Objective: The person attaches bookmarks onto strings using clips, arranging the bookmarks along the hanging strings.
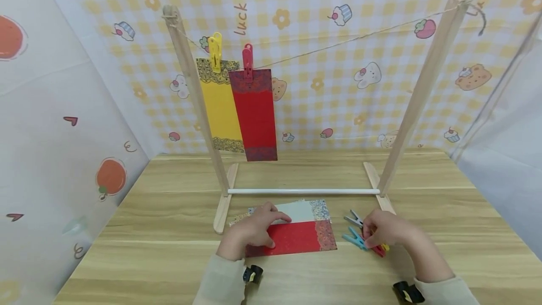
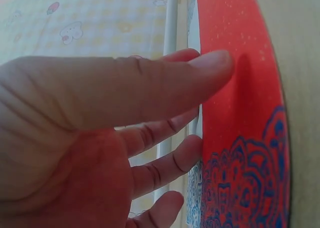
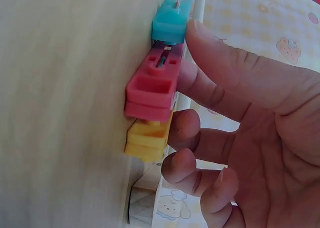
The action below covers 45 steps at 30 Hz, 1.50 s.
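My left hand [image 1: 256, 227] is over a red paper strip [image 1: 298, 238] with a lacy patterned end, its thumb extended over the strip. A pale strip [image 1: 296, 211] with a blue-grey pattern lies partly under the red one, and a bit of yellowish patterned paper shows by the hand. To the right, my right hand [image 1: 387, 227] reaches over several clothespins: grey [image 1: 356, 220], light blue [image 1: 354, 238], red [image 3: 152, 85] and yellow [image 3: 149, 138]. In the right wrist view the thumb tip is beside the blue pin and the index fingertip is partly hidden behind the red one.
A wooden stand with a left post [image 1: 195, 88], a right post [image 1: 423, 88] and a white bar [image 1: 302, 191] carries a string [image 1: 322, 50]. From it hang a yellow strip [image 1: 220, 109] under a yellow clothespin [image 1: 215, 53] and a red strip [image 1: 255, 119] under a red clothespin [image 1: 248, 62].
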Each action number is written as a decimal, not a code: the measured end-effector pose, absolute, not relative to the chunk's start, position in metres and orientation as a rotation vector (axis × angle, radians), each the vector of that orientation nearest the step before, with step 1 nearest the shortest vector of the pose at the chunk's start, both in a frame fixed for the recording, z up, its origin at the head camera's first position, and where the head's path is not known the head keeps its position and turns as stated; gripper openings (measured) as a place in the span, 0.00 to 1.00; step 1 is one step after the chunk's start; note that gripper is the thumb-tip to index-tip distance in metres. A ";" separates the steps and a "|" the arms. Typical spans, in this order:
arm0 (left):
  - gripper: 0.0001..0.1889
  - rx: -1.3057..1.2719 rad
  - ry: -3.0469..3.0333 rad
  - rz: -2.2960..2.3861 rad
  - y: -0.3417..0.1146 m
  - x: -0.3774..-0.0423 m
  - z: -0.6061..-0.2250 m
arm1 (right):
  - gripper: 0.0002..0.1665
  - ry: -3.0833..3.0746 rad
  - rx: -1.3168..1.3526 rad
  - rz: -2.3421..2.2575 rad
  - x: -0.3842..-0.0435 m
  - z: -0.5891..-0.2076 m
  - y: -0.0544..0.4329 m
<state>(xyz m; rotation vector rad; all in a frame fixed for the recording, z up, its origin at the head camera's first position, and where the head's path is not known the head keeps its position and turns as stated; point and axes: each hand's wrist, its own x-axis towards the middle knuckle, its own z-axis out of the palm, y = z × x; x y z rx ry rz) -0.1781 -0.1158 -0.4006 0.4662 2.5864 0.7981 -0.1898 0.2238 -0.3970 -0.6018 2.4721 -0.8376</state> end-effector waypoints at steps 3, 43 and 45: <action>0.33 0.461 2.599 0.775 -0.114 -0.178 -0.402 | 0.13 2.467 -0.590 -0.835 -0.189 -0.396 0.223; 0.21 0.468 2.618 0.851 -0.119 -0.180 -0.400 | 0.07 2.569 -0.547 -1.035 -0.192 -0.388 0.229; 0.20 0.481 2.609 0.866 -0.120 -0.181 -0.400 | 0.10 2.584 -0.515 -1.034 -0.193 -0.386 0.228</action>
